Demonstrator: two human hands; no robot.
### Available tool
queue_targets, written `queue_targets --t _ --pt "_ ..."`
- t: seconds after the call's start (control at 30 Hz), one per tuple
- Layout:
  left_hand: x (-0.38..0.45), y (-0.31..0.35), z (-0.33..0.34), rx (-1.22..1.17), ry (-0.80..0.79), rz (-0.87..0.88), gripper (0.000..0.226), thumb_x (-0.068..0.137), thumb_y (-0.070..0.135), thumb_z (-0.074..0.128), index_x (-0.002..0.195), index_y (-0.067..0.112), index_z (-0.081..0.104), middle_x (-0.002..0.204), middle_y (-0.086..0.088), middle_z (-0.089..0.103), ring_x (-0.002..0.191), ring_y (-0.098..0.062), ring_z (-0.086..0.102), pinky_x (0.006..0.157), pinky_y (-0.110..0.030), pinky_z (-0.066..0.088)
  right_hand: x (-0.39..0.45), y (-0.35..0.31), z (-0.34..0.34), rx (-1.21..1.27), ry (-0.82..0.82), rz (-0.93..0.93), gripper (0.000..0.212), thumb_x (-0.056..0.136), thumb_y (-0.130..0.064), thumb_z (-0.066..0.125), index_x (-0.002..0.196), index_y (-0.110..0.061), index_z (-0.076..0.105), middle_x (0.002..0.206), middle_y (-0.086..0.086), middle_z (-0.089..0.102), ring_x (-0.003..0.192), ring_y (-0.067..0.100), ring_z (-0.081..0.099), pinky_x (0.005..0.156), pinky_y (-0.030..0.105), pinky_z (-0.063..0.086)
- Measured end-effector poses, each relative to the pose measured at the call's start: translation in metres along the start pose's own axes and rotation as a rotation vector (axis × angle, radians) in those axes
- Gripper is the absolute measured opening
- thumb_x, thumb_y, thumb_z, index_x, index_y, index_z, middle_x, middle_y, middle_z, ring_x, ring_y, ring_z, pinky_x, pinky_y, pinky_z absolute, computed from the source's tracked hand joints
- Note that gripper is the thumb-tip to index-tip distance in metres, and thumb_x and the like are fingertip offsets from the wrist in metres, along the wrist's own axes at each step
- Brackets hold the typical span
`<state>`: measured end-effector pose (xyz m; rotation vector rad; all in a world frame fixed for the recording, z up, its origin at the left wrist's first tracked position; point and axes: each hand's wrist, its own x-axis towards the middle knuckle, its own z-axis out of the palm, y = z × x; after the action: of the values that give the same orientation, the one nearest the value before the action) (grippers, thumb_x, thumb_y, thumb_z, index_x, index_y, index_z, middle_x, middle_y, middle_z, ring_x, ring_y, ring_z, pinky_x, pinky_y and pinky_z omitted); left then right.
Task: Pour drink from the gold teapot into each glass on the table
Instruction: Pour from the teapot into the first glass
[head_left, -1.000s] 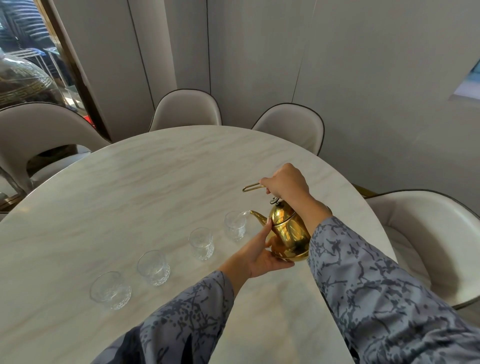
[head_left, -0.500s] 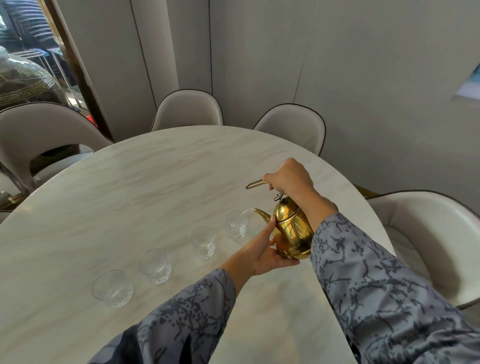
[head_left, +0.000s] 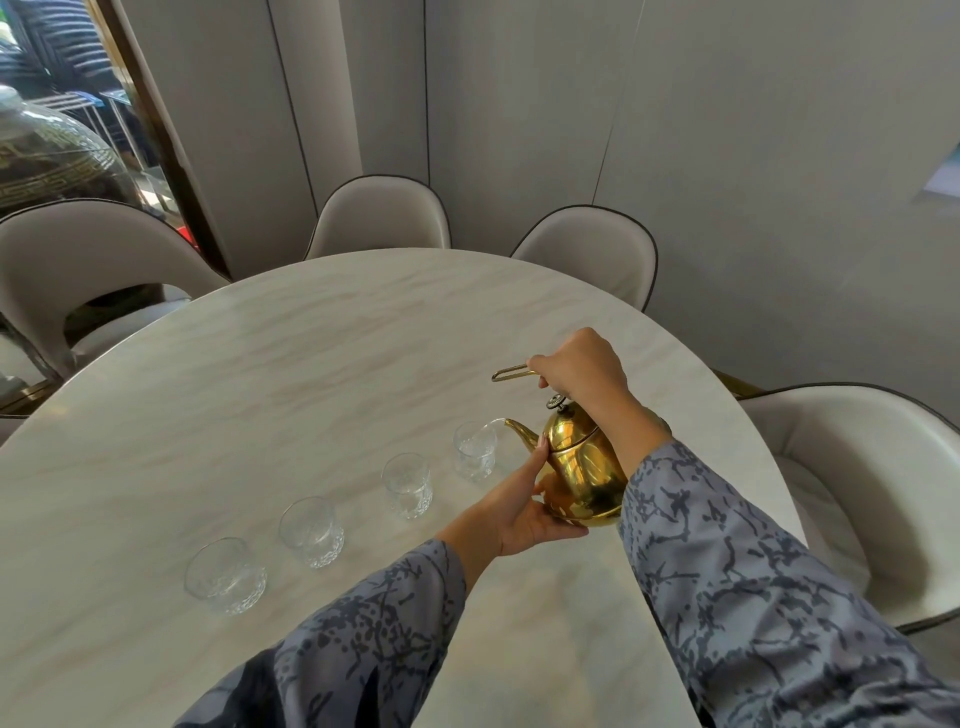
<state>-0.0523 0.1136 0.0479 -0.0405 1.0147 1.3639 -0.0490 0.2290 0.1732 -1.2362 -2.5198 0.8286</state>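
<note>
The gold teapot (head_left: 582, 462) is tilted to the left above the table, its spout over the rightmost glass (head_left: 475, 449). A thin clear stream runs from the spout into that glass. My right hand (head_left: 582, 366) grips the teapot's long handle from above. My left hand (head_left: 519, 506) cups the pot's lower side. A row of several clear cut glasses stands on the pale marble table (head_left: 311, 364): one (head_left: 408, 484) beside the rightmost, another (head_left: 311, 531) further left, and the leftmost (head_left: 224, 574).
Cream padded chairs ring the oval table: one at the left (head_left: 78, 260), two at the far side (head_left: 382, 215) (head_left: 589, 252), one at the right (head_left: 852, 467). A large glass jar (head_left: 47, 150) stands behind the left chair.
The teapot has risen slightly and tipped further to the left. The stream into the rightmost glass has gone on. Both hands kept their hold.
</note>
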Motion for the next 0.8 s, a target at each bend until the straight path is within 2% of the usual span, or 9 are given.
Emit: queue_targets --t 0.23,0.3,0.37,0.47,0.6,0.8 --pt "0.0 0.001 -0.015 0.098 0.098 -0.011 0.076 0.087 0.063 0.054 0.142 0.013 0.04 0.145 -0.018 0.05 0.127 -0.038 0.057 0.108 -0.053 0.046 -0.008 0.024 0.018 0.164 0.022 0.034 0.033 0.089 -0.033 0.066 0.08 -0.003 0.077 0.053 -0.01 0.059 0.05 0.006 0.056 0.05 0.024 0.04" --pt "0.0 0.001 -0.019 0.149 0.127 -0.021 0.071 0.088 0.064 0.054 0.137 0.014 0.043 0.137 -0.017 0.056 0.125 -0.037 0.059 0.107 -0.051 0.048 -0.011 0.03 0.022 0.206 0.033 0.041 0.034 0.089 -0.032 0.067 0.071 -0.004 0.075 0.05 -0.008 0.058 0.045 0.006 0.053 0.05 0.023 0.04" --pt "0.0 0.0 -0.023 0.201 0.152 -0.018 0.061 0.089 0.063 0.052 0.127 0.016 0.048 0.119 -0.014 0.065 0.121 -0.035 0.063 0.105 -0.049 0.05 -0.015 0.036 0.025 0.24 0.038 0.042 0.036 0.091 -0.034 0.067 0.064 -0.01 0.071 0.05 -0.006 0.057 0.046 0.007 0.053 0.05 0.023 0.04" --pt "0.0 -0.001 -0.027 0.258 0.197 -0.012 0.057 0.088 0.064 0.053 0.12 0.017 0.053 0.105 -0.01 0.068 0.112 -0.032 0.068 0.1 -0.047 0.054 -0.02 0.044 0.03 0.305 0.048 0.046 0.038 0.092 -0.034 0.067 0.063 -0.009 0.07 0.05 -0.007 0.057 0.047 0.008 0.053 0.051 0.023 0.041" --pt "0.003 -0.005 -0.034 0.321 0.249 0.017 0.07 0.086 0.068 0.052 0.128 0.013 0.058 0.114 -0.011 0.071 0.102 -0.027 0.073 0.092 -0.043 0.059 -0.027 0.05 0.035 0.362 0.074 0.03 0.042 0.092 -0.033 0.068 0.07 0.001 0.075 0.053 -0.007 0.06 0.051 0.008 0.056 0.054 0.024 0.042" --pt "-0.003 -0.009 -0.04 0.329 0.309 0.101 0.072 0.086 0.069 0.05 0.127 0.011 0.061 0.114 -0.01 0.073 0.098 -0.025 0.074 0.085 -0.039 0.063 -0.034 0.048 0.041 0.399 0.094 -0.02 0.043 0.091 -0.033 0.069 0.068 0.002 0.076 0.051 -0.004 0.06 0.052 0.008 0.057 0.052 0.021 0.041"
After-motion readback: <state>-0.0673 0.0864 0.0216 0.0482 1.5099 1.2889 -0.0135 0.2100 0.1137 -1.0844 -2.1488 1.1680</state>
